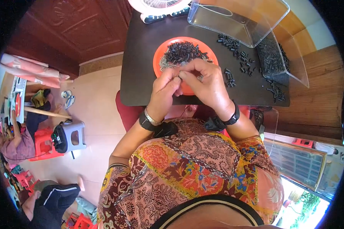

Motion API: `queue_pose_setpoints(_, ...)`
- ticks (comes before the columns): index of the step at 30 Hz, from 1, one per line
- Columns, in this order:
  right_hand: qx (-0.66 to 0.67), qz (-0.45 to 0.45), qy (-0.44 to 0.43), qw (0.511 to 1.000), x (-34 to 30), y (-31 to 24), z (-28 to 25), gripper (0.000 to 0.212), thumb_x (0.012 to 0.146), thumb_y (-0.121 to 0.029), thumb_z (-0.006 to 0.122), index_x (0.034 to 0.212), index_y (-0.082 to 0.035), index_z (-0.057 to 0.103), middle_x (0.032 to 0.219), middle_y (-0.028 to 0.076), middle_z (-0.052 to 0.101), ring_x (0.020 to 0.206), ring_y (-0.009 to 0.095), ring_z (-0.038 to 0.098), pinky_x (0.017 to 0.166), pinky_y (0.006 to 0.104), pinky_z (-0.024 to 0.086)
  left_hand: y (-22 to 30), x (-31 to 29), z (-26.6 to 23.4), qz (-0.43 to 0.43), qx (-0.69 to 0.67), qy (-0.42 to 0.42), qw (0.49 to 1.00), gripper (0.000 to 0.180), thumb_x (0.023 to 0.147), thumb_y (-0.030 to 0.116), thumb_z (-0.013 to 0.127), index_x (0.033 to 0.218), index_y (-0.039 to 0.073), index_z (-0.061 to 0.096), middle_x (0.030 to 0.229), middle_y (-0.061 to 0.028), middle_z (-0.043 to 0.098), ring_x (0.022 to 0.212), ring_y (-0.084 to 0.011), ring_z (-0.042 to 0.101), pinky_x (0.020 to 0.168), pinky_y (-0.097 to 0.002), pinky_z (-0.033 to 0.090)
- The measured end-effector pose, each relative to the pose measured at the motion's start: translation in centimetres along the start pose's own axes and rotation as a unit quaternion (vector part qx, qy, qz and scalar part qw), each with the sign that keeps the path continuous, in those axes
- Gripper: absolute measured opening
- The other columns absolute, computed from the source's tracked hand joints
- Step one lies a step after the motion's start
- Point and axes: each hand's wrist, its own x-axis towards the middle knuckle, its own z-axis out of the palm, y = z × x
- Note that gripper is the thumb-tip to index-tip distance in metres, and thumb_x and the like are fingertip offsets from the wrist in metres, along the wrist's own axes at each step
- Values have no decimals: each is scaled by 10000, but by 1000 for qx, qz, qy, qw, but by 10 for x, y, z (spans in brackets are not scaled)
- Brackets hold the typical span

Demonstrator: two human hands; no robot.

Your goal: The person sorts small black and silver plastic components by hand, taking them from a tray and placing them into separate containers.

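My left hand and my right hand meet over the near rim of an orange round plate. Thumbs and fingers are pinched together, closed on something too small and too covered to make out. A heap of small black cylindrical pieces fills the middle of the plate. Around its left side lie small silvery metal pieces. To the right of my right hand, loose black tubular pieces are scattered on the dark tabletop.
A clear plastic bin lies at the back right, beside another clear container holding black pieces. A white fan stands at the far edge. Leftward, a grey stool, sandals and two other people occupy the floor area.
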Motion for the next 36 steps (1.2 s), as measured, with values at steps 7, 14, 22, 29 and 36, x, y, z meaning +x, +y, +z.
queue_pose_setpoints(7, 168, 129, -42, 976, -6, 0, -4, 74, 846, -31, 619, 881, 26, 651, 724, 63, 637, 705, 119, 632, 636, 263, 503, -4, 0, 1, -3, -18, -12, 1000, 209, 938, 244, 479, 856, 52, 478, 718, -15, 506, 625, -103, 471, 588, -241, 388)
queue_pose_setpoints(14, 220, 66, -54, 972, -13, 5, -13, 124, 889, -8, 580, 990, 33, 637, 875, 64, 643, 801, 118, 628, 724, 270, 511, -1, 2, -7, -42, -151, -86, 984, 152, 931, 209, 470, 887, 64, 475, 727, -11, 468, 651, -123, 500, 600, -246, 402)
queue_pose_setpoints(22, 320, 112, -157, 928, -1, 7, -25, 123, 916, -38, 564, 1000, 21, 632, 873, 48, 666, 832, 96, 611, 801, 265, 491, 17, 0, -2, -82, -171, -110, 976, 231, 936, 268, 502, 842, 63, 456, 743, -5, 423, 667, -141, 476, 600, -249, 382)
queue_pose_setpoints(29, 280, 64, -137, 948, -7, 17, -22, 121, 896, -54, 598, 990, 6, 643, 876, 38, 674, 834, 103, 618, 780, 269, 493, 12, -2, -3, -81, -175, -128, 973, 210, 933, 273, 515, 899, 68, 485, 739, 3, 441, 661, -129, 487, 603, -249, 388)
queue_pose_setpoints(36, 65, -14, -117, 991, -6, 4, -30, 76, 889, 0, 567, 937, 3, 626, 861, 59, 638, 844, 131, 608, 768, 278, 488, 14, -2, 0, -103, -191, -116, 969, 203, 946, 254, 490, 909, 54, 485, 729, -7, 427, 645, -141, 477, 576, -249, 372)
